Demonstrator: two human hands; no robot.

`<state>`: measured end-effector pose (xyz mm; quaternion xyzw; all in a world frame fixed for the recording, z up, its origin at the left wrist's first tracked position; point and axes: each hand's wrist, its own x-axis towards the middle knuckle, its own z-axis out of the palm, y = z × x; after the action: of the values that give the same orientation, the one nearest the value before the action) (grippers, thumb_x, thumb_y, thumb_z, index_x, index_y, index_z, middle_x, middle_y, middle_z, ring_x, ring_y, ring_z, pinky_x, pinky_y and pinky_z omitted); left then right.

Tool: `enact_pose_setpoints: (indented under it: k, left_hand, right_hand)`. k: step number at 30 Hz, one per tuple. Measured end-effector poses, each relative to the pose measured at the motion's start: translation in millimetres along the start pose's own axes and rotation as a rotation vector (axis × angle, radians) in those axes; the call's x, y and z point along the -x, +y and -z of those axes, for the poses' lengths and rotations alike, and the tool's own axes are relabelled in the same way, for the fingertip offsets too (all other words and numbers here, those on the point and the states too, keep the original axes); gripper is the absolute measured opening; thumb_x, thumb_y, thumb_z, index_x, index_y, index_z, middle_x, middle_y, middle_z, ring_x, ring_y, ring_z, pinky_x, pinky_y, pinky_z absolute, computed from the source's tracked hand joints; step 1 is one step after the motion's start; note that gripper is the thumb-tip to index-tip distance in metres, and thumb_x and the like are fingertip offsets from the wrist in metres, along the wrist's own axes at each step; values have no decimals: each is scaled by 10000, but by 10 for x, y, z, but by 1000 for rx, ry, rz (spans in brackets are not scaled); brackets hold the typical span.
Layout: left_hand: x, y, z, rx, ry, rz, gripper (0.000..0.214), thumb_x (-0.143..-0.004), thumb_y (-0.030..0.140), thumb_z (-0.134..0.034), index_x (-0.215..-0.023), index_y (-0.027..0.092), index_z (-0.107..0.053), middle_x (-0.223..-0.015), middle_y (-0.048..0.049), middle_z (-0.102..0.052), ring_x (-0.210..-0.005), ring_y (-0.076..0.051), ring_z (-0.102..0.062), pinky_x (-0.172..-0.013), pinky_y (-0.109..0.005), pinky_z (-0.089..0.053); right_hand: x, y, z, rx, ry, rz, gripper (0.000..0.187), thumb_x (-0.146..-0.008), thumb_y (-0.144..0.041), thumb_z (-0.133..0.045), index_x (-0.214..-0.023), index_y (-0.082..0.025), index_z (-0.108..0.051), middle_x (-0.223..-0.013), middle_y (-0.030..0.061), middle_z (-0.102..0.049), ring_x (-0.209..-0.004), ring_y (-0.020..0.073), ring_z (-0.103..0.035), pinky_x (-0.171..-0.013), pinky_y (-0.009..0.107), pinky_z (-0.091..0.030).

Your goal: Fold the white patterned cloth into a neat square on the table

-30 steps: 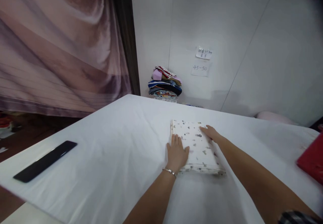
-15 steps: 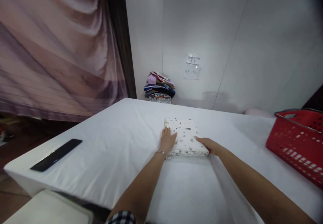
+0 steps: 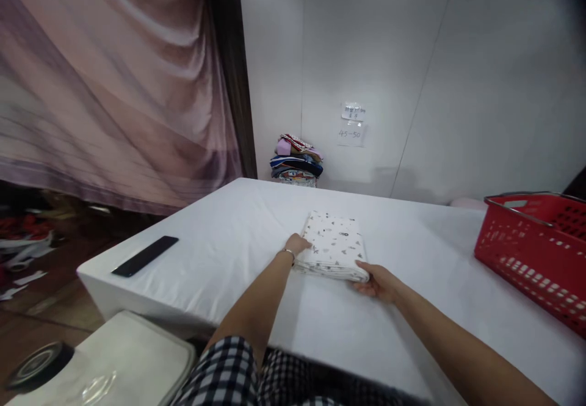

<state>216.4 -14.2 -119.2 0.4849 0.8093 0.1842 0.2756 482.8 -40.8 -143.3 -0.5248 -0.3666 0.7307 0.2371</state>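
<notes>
A folded white cloth with a small grey print lies on the white-covered table, its layered folds facing me. My left hand, with a bracelet at the wrist, grips the cloth's left edge. Its thumb rests on top and its other fingers are mostly hidden at the side. At the near right corner my right hand pinches the layers, thumb above and fingers underneath.
A red plastic basket stands at the right. On the table's left lies a flat black object. Folded clothes are stacked by the wall, near paper notes. A pinkish curtain hangs at left; a pale stool-like surface is below.
My left hand has gone from lying spread on the cloth's top to holding its left edge. My right hand has shifted to the near corner, fingers under it. The view has moved slightly.
</notes>
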Motion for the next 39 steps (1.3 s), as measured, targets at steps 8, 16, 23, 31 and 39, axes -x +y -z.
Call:
enact_pose_setpoints:
  k: [8, 16, 23, 31, 39]
  left_hand:
    - [36, -367, 354, 5, -152, -5, 386, -631, 294, -734, -990, 163, -677, -1100, -99, -692, -1026, -268, -639, -717, -260, -503]
    - [23, -440, 330, 96, -145, 26, 552, -764, 601, -534, -960, 105, -675, -1109, -180, -672, -997, -324, -642, -699, -352, -519]
    - [-13, -500, 309, 139, -135, -62, 431, -776, 536, -552, -848, 128, -673, -1082, -144, -688, -1024, -287, -626, -805, -325, -491]
    - [-74, -533, 319, 157, -189, -108, 474, -742, 570, -560, -879, 131, -678, -974, -111, -713, -894, -256, -651, -728, -293, -481]
    - [-874, -12, 537, -283, -195, -402, 496, -706, 519, -613, -1045, 163, -672, -1161, -121, -654, -1030, -272, -609, -836, -301, -454]
  right_hand:
    - [581, 574, -336, 140, -369, -128, 399, -784, -500, -634, -950, -139, -606, -863, 87, -713, -597, 148, -674, -444, 203, -482]
    - [64, -230, 118, 635, 178, 499, 216, -789, -373, -562, -849, -178, -633, -885, 65, -704, -818, 184, -650, -644, 271, -505]
    - [-671, -682, 359, 987, 492, 485, 410, -871, -324, -458, -1210, -138, -596, -1280, 118, -581, -1169, 232, -536, -999, 336, -388]
    - [-1006, -909, 387, 1059, 281, 311, 462, -737, -415, -667, -1117, -153, -649, -1220, 137, -615, -1083, 272, -588, -863, 329, -480]
    - [-499, -675, 600, 747, 21, 129, 424, -672, -453, -713, -966, -155, -650, -1043, 115, -657, -866, 201, -612, -636, 247, -493]
